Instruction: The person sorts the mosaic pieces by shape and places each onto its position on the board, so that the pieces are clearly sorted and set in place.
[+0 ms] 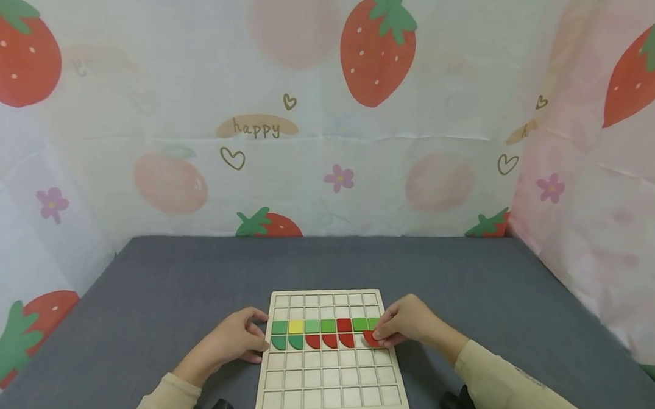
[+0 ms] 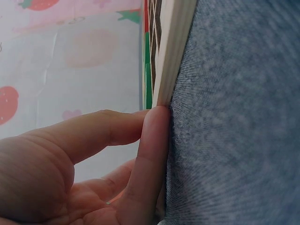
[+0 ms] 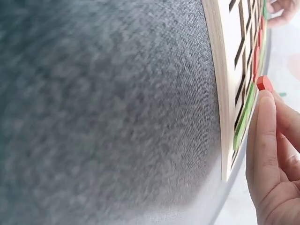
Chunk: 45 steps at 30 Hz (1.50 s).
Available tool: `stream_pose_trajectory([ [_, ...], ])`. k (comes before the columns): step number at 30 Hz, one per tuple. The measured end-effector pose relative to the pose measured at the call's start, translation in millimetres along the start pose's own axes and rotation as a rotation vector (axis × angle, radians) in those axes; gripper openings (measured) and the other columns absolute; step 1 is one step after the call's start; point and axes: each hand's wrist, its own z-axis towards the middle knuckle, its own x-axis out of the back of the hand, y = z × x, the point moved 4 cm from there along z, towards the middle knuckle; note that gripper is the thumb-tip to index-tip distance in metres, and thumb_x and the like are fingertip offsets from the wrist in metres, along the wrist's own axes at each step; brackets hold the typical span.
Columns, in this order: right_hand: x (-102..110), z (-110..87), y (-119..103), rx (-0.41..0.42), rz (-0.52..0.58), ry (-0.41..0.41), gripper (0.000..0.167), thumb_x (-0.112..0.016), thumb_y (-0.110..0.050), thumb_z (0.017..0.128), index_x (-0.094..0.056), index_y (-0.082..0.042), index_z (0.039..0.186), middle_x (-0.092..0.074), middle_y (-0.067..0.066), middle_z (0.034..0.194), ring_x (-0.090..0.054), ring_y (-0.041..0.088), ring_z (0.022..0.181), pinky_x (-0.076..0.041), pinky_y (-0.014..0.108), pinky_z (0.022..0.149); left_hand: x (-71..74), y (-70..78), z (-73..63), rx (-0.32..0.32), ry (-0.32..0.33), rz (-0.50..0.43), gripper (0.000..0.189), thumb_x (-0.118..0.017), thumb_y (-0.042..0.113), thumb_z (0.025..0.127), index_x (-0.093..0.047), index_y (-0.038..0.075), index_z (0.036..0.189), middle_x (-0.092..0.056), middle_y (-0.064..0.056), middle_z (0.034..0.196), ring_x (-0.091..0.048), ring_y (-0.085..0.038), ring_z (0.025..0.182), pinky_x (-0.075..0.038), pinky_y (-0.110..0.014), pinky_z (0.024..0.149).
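Observation:
A pale wooden grid board [image 1: 331, 381] lies on the table. My left hand [image 1: 228, 343] is at its left side, its fingertips touching the edge; the left wrist view shows a fingertip [image 2: 157, 124] against the board's side. My right hand [image 1: 412, 321] pinches a red quarter-round tile [image 1: 371, 340] between thumb and fingers, over the right end of the row of quarter-round tiles. Only a small end of that red tile shows past the fingertips in the right wrist view. Two green quarter-round tiles [image 1: 279, 342] and three red ones [image 1: 329, 340] sit in that row.
Just beyond that row lies a row of square tiles: several green ones, one yellow [image 1: 296, 327] and one red [image 1: 344, 325]. Dark grey cloth [image 1: 204, 272] covers the table. Fabric printed with strawberries [image 1: 378, 54] hangs behind and at both sides.

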Motion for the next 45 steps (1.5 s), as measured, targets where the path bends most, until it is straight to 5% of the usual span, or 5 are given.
stream_pose_trajectory([
  [6, -7, 5.3, -1, -0.019, -0.011, 0.024, 0.008, -0.082, 0.001, 0.075, -0.076, 0.004, 0.080, -0.073, 0.012, 0.069, -0.068, 0.013, 0.053, -0.061, 0.028, 0.057, -1.1, 1.2, -0.3, 0.001, 0.009, 0.004, 0.055, -0.071, -0.005, 0.081, -0.050, -0.006, 0.132, -0.058, -0.015, 0.090, -0.063, -0.022, 0.071, -0.061, -0.035, 0.061],
  [31, -16, 3.3, -12, 0.116, -0.178, 0.059, 0.008, -0.078, 0.005, 0.077, -0.074, 0.001, 0.071, -0.072, 0.009, 0.066, -0.066, 0.013, 0.052, -0.059, 0.028, 0.053, 0.1, 1.3, -0.4, 0.002, 0.021, 0.000, 0.055, -0.072, -0.006, 0.080, -0.050, -0.006, 0.131, -0.058, -0.015, 0.090, -0.064, -0.022, 0.071, -0.061, -0.034, 0.060],
  [36, -4, 5.2, -16, 0.120, -0.124, 0.072, 0.006, -0.074, 0.002, 0.083, -0.075, 0.003, 0.077, -0.072, 0.010, 0.069, -0.067, 0.015, 0.057, -0.062, 0.032, 0.058, 0.9, 2.3, -2.3, 0.008, 0.014, 0.002, 0.055, -0.071, -0.007, 0.080, -0.051, -0.007, 0.131, -0.059, -0.015, 0.090, -0.064, -0.021, 0.070, -0.061, -0.033, 0.061],
  [42, 28, 9.3, -18, 0.121, -0.106, 0.188, 0.014, -0.069, -0.006, 0.090, -0.076, 0.006, 0.092, -0.073, 0.013, 0.076, -0.070, 0.020, 0.066, -0.063, 0.035, 0.065, 3.6, 8.3, 0.0, -0.041, -0.051, 0.010, 0.054, -0.068, -0.004, 0.081, -0.050, -0.013, 0.131, -0.061, -0.016, 0.090, -0.066, -0.019, 0.074, -0.062, -0.035, 0.069],
  [45, 45, 13.0, -17, 0.147, -0.131, 0.242, 0.019, -0.066, -0.009, 0.094, -0.075, 0.006, 0.098, -0.073, 0.017, 0.080, -0.072, 0.026, 0.073, -0.063, 0.038, 0.070, 11.6, 10.7, 2.7, -0.065, -0.010, 0.023, 0.049, -0.068, -0.003, 0.082, -0.053, -0.014, 0.128, -0.064, -0.017, 0.094, -0.067, -0.019, 0.076, -0.062, -0.036, 0.070],
])
